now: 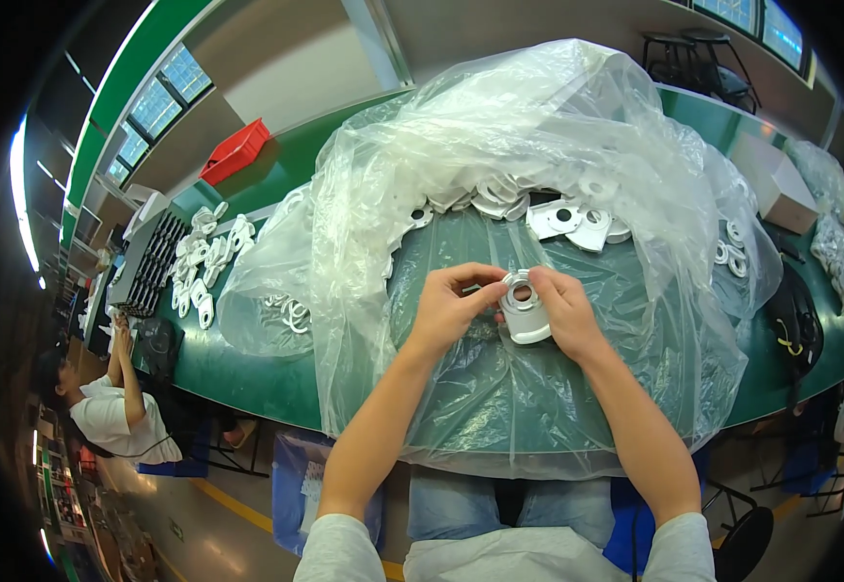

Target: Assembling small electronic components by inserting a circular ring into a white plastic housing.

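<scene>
The white ringed part point(528, 325), 1 piece, is up between the person's 2 hands, above the sheeted middle of the counter. Largest is that 1 green counter point(247, 380), curving across the view. Over its middle spreads 1 clear plastic sheet point(499, 112), bunched high at the far side. 1 co-worker point(126, 412) sits at the far left. The person's 2 forearms point(373, 427) rise from the lower edge and slant inward, elbows wide, wrists drawn close. 1 white carton point(774, 179) stands at the right, 1 red bin point(235, 152) at the far left of the sheet. The left hand point(446, 308) pinches the ring's left side, thumb and index finger nearly straight. The right hand point(567, 315) grips the right side, thumb laid along the ring, fingers curled behind. Similar white pieces point(499, 199) lie overlapped in an arc under the sheet's folds, too heaped to count; another heap point(208, 257) lies left. Smallest are at least 3 loose rings point(732, 256) at the right.
</scene>
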Demonstrator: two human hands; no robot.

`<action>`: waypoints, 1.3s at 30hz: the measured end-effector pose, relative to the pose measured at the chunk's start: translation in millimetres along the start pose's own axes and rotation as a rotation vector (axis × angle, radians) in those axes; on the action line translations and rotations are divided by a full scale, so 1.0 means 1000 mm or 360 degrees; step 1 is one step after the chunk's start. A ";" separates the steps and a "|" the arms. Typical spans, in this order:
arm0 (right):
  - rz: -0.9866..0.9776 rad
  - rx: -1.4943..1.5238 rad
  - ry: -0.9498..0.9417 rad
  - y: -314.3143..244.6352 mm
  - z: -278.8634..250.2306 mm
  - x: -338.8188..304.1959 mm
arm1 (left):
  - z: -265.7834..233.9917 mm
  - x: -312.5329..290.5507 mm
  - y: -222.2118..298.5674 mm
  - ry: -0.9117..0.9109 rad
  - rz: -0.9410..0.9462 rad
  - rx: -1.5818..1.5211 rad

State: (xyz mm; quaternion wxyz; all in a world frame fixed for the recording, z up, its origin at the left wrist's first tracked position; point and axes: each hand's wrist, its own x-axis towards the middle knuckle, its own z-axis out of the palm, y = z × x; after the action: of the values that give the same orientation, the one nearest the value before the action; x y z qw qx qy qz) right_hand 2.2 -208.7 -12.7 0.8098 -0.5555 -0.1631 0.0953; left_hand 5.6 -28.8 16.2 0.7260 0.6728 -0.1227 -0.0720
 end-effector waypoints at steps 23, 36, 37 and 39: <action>-0.0187 -0.0436 0.0192 0.006 0.004 0.003 | 0.006 0.003 -0.013 0.0104 0.0248 0.0320; -0.0229 -0.0450 0.0290 0.006 0.007 0.004 | 0.008 -0.001 -0.012 0.0157 0.0307 0.0378; -0.0232 -0.0451 0.0292 0.005 0.006 0.004 | 0.010 -0.001 -0.011 0.0155 0.0309 0.0377; -0.0191 -0.0489 0.0257 0.002 0.004 0.003 | 0.015 0.000 -0.009 0.0286 0.0406 0.0263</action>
State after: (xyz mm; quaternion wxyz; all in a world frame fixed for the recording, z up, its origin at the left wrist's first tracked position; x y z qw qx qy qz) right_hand 3.8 -203.1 -12.6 0.7302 -0.6677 -0.1431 -0.0240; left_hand 1.7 -43.7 8.2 0.6795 0.7129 -0.1472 0.0913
